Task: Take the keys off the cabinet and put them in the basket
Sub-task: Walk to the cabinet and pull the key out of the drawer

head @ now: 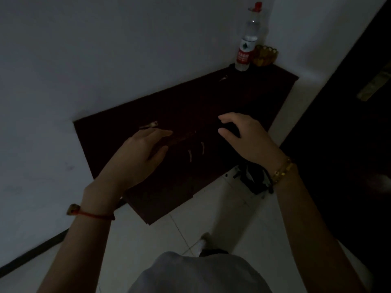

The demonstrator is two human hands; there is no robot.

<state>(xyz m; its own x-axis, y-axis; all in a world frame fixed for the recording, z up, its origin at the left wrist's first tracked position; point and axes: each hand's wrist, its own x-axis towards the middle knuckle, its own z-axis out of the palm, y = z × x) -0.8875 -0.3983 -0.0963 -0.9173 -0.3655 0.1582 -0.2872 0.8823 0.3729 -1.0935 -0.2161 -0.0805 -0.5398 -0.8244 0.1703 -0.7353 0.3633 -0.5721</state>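
The scene is dim. A dark brown cabinet (243, 96) stands against the white wall. A pale key (149, 125) lies on its top near the left end, just beyond the fingertips of my left hand (141, 155), which hovers flat with nothing in it. A second small pale key-like piece (223, 78) lies near the far end. My right hand (245, 137) hovers over the cabinet's front right part, thumb and fingers curved and apart; I see nothing in it. A small amber basket (266, 55) sits at the far corner.
A clear plastic bottle (248, 39) with a red cap and red label stands upright just left of the basket. Two pale door handles (195, 152) show on the cabinet front. A black object (255, 179) lies on the tiled floor below my right wrist. A dark door (349, 123) is at right.
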